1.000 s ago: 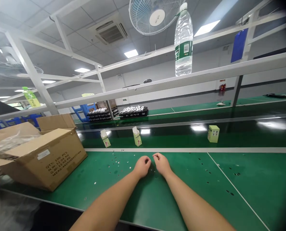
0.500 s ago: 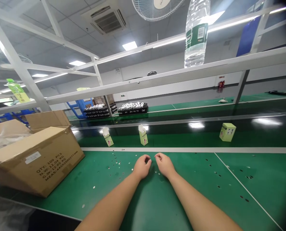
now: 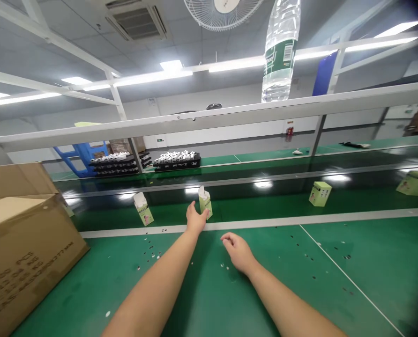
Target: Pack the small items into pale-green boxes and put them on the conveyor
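Green paper box (image 3: 205,206) stands upright on the dark green belt (image 3: 265,202), its top flap raised. The left hand (image 3: 196,220) is right at the box's lower edge, its grip open, fingers spread, holding nothing. The right hand (image 3: 239,252) is low over the green surface (image 3: 370,267), loosely curled and empty, beside scattered small discs (image 3: 223,266). More green boxes (image 3: 143,208) stand along the belt, and a cardboard carton (image 3: 26,252) sits on the surface at left.

A pale green carton (image 3: 206,203) stands upright, top flap open.
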`<state>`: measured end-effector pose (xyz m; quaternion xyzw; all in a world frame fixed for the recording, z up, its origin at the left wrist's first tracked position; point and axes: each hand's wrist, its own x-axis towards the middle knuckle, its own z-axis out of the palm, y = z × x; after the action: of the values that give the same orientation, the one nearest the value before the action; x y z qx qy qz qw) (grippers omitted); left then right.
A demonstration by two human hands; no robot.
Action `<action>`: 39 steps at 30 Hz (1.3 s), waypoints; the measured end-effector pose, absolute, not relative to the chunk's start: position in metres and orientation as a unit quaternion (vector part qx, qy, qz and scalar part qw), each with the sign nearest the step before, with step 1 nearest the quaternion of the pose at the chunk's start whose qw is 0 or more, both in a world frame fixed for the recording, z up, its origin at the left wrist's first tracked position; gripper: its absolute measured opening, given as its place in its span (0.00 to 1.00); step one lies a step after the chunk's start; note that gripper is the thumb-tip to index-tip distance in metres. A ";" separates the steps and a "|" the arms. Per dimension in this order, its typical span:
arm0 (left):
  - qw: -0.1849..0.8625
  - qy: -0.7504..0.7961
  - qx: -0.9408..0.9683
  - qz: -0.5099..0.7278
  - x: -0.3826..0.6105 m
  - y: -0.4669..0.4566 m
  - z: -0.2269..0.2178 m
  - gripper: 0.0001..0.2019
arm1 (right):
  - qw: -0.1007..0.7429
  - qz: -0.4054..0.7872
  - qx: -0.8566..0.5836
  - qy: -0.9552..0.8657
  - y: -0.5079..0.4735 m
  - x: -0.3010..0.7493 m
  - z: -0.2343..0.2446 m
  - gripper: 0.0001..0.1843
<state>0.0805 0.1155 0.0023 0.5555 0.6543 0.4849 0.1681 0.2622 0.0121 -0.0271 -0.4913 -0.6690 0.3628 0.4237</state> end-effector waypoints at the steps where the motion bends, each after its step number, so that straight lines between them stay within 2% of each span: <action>1: 0.174 0.649 0.554 0.491 0.086 0.127 0.009 0.34 | 0.416 0.365 -0.485 -0.678 0.012 0.261 -0.027 0.13; 5: 0.273 0.590 0.566 0.506 0.108 0.149 0.022 0.26 | 0.414 0.361 -0.468 -0.692 0.011 0.258 -0.028 0.12; 10: 0.338 0.545 0.542 0.542 0.132 0.112 0.005 0.23 | 0.576 0.339 -0.502 -0.549 0.022 0.262 -0.037 0.22; 13: 0.351 0.464 0.566 0.584 0.150 0.068 -0.004 0.17 | 0.631 0.393 -0.454 -0.491 0.025 0.263 -0.040 0.27; 18: 0.423 0.399 0.573 0.578 0.173 0.023 -0.004 0.10 | 0.631 0.469 -0.409 -0.464 0.015 0.260 -0.027 0.28; 20: 0.439 0.367 0.578 0.581 0.176 0.020 -0.001 0.10 | 0.632 0.470 -0.400 -0.469 0.011 0.261 -0.020 0.27; 24: 0.462 0.309 0.594 0.581 0.174 0.020 0.004 0.20 | 0.629 0.480 -0.382 -0.476 0.011 0.268 -0.011 0.22; 27: 0.488 0.329 0.598 0.544 0.174 0.021 0.008 0.18 | 0.616 0.518 -0.385 -0.452 0.014 0.273 -0.007 0.19; 30: 0.529 0.332 0.593 0.508 0.175 0.024 0.010 0.16 | 0.630 0.514 -0.380 -0.441 0.017 0.277 -0.002 0.23; 32: 0.532 0.323 0.574 0.532 0.176 0.026 0.010 0.18 | 0.653 0.490 -0.365 -0.448 0.019 0.279 0.001 0.23; 33: 0.524 0.322 0.563 0.552 0.176 0.027 0.010 0.17 | 0.665 0.474 -0.359 -0.452 0.020 0.280 0.001 0.19; 35: 0.495 0.327 0.554 0.585 0.175 0.028 0.008 0.09 | 0.682 0.431 -0.363 -0.467 0.020 0.284 0.000 0.07; 36: 0.476 0.329 0.564 0.590 0.173 0.028 0.006 0.05 | 0.688 0.399 -0.368 -0.482 0.020 0.286 -0.002 0.05; 39: 0.388 0.321 0.640 0.580 0.163 0.028 0.003 0.11 | 0.681 0.300 -0.364 -0.560 0.017 0.294 -0.008 0.11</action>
<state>0.1631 0.0280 0.0027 0.6404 0.3211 0.5798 0.3881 0.2936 0.0171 -0.0077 -0.3635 -0.5598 0.3002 0.6815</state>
